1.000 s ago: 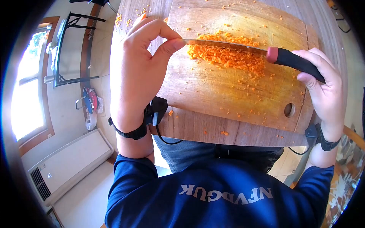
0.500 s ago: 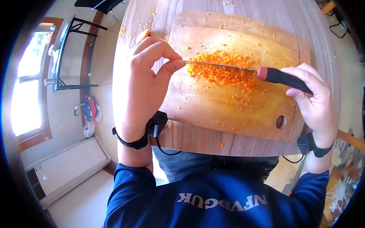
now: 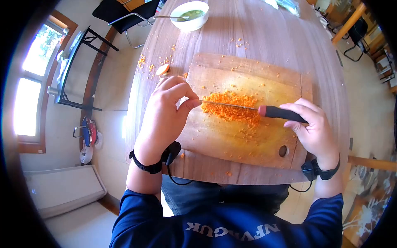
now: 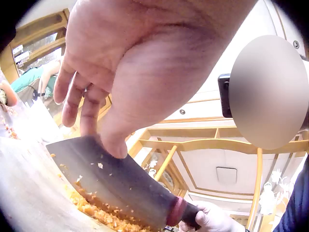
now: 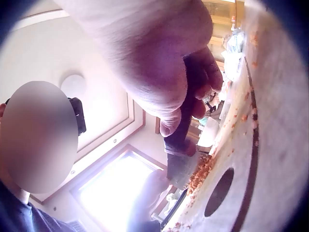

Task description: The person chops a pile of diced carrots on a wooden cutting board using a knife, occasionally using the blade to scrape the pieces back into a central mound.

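Observation:
A wide knife blade (image 4: 116, 181) stands on edge in a pile of finely chopped orange bits (image 3: 231, 108) on the wooden cutting board (image 3: 219, 144). The right hand (image 3: 316, 132) grips its black handle (image 3: 285, 114), fingers curled round it, as the right wrist view also shows. At the other end, the left hand (image 3: 165, 118) pinches the blade's tip between thumb and fingers. In the left wrist view the left thumb (image 4: 116, 142) lies against the blade near its upper edge. The blade's lower edge is hidden among the bits.
A white bowl (image 3: 189, 25) of green food with a spoon stands at the table's far left. An orange piece (image 3: 163, 69) and scattered crumbs lie left of the board. A plastic bag (image 3: 289, 5) is at the far edge. The board has a hole (image 3: 283, 151) near its right corner.
The head view has shifted, bringing the bowl and far table edge into sight. Both hands keep their hold on the knife, which still lies across the orange pile.

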Demonstrator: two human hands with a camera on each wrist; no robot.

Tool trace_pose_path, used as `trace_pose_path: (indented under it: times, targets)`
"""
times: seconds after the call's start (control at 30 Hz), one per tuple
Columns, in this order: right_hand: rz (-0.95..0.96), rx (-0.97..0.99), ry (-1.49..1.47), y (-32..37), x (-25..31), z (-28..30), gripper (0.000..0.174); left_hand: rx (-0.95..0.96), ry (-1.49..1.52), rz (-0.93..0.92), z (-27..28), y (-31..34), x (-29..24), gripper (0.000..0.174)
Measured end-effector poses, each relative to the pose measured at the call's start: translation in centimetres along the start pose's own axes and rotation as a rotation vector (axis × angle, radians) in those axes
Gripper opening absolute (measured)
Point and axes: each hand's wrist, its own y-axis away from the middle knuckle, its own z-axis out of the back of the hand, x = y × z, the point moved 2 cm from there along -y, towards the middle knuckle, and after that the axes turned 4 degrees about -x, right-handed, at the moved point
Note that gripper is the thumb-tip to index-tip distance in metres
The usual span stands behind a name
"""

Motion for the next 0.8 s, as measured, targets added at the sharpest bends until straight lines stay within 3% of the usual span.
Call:
trace_pose_path:
  times: [0.23,0.63,0.8]
  targets:
    - [-0.052,0.029,-0.011,-0.1,0.7,0.5,0.026,0.001,0.064,-0.092,-0.2,-0.2,1.2,0.015]
    - [-0.062,0.052,-0.073,-0.4,0.6,0.5,0.025,0.082,0.196,-0.074,-0.4,-0.6,2.4,0.011]
    - [0.030,-0.025,-0.001,-0.1,-0.3,0.0,0.025,0.043,0.215,-0.214,-0.6,-0.8,3.0,0.013]
